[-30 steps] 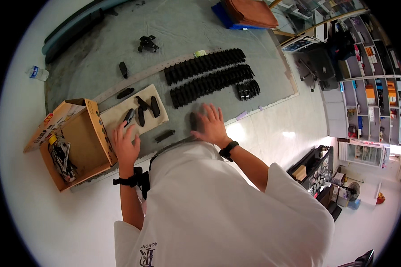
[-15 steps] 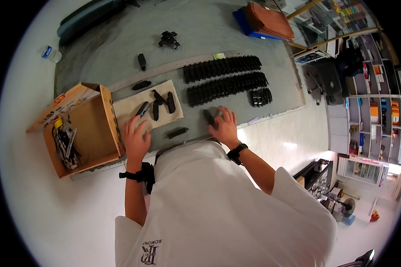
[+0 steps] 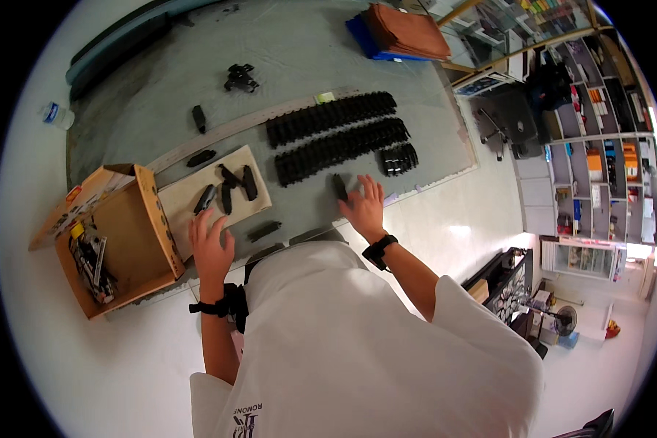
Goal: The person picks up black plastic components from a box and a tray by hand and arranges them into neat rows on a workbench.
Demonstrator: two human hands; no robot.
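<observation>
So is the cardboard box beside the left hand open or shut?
Open. The cardboard box has its flap folded outward, and part of its bottom and a jumble of items show inside.

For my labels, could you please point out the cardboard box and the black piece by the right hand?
Cardboard box (image 3: 139,244), head view: bare brown inside.
Black piece (image 3: 340,187), head view: visible middle.
</observation>
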